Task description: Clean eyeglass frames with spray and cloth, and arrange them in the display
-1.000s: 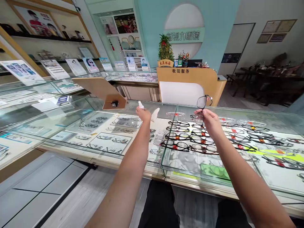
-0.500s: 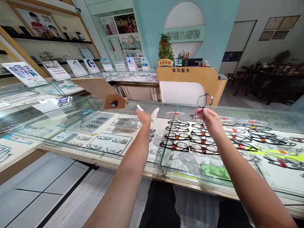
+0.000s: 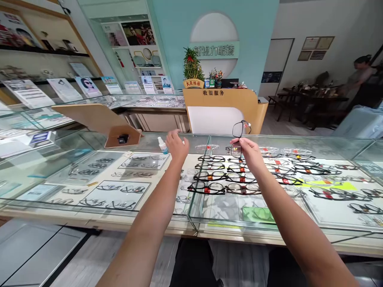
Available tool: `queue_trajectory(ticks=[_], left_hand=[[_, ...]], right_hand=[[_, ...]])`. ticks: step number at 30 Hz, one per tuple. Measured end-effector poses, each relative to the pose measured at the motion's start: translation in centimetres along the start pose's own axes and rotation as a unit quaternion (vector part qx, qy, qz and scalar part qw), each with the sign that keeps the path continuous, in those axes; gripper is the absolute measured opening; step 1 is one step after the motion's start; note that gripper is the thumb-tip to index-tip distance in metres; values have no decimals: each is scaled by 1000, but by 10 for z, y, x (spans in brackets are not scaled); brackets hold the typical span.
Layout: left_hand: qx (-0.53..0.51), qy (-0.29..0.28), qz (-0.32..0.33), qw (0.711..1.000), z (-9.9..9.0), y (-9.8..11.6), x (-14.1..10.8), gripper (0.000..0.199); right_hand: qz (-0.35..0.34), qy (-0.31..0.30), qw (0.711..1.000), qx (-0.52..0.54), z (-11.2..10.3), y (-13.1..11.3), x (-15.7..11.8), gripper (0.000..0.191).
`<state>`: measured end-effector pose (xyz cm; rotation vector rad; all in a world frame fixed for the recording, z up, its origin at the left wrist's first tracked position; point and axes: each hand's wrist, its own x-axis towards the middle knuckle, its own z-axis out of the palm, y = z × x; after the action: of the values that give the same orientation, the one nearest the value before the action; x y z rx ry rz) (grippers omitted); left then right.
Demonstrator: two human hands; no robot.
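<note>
Head view: the right hand (image 3: 250, 152) is closed in a pinch near the bridge of one dark, thin-framed pair of eyeglasses (image 3: 237, 129), held on end with one lens above the other. The pair is at the fingertips, raised above the glass surface (image 3: 191, 148). The left hand (image 3: 177, 146) is wide, its fingers spread, just beside one small white spray bottle (image 3: 162, 145) with a blue-and-white label, standing upright to its left; whether they touch I cannot tell.

Below the right hand, dark and clear plastic spectacle frames with red or orange tags lie in rows. The column nearest the glass seam has five pairs: one clear frame (image 3: 207, 147) at the far end and four dark frames (image 3: 207, 187) nearer. The other columns are partly covered by the arm or overlap, so a full count is not possible. A flat green rectangular item (image 3: 257, 214) lies near the front of the right section.

In the glass display case's left section, a white rectangular tray (image 3: 116, 196) holds four pairs. A grey tray (image 3: 80, 178) farther left shows three pairs clearly. A wooden angled stand (image 3: 101, 119) is on the surface behind them.
</note>
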<state>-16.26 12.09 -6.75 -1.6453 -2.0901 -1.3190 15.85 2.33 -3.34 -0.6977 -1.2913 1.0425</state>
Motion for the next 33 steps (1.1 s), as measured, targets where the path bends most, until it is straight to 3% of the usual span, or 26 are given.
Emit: queue_trajectory(ticks=[2,4,6,10,15,19,23,28,33], left_hand=[[6,-74,-16,997,8,-2,-2,63],[3,-102,-56,993,13,-8,-2,67],[-7,-120,-92,988,15,-15,0,58],[-68,-107,-122,984,8,-13,6,31],[-229,-88,-122,962,-4,20,6,21],[-385,-136,-128,904,-7,57,-8,28],[-488,-205,-133,838,-12,88,-41,51],[-584,-353,-137,718,-28,108,-75,62],[-589,-389,-144,694,-35,111,-81,62]], right_hand=[[-2,-4,1000,-11,1,-1,0,37],[-6,-9,1000,-18,2,-2,0,38],[-9,-15,1000,-20,3,-3,0,36],[-9,-11,1000,-19,3,-6,0,35],[-7,-5,1000,-3,-1,-8,0,35],[3,8,1000,21,2,-11,-1,34],[23,11,998,50,12,-14,-4,42],[15,-7,998,57,21,-18,-8,38],[11,-35,998,52,22,-16,-9,39]])
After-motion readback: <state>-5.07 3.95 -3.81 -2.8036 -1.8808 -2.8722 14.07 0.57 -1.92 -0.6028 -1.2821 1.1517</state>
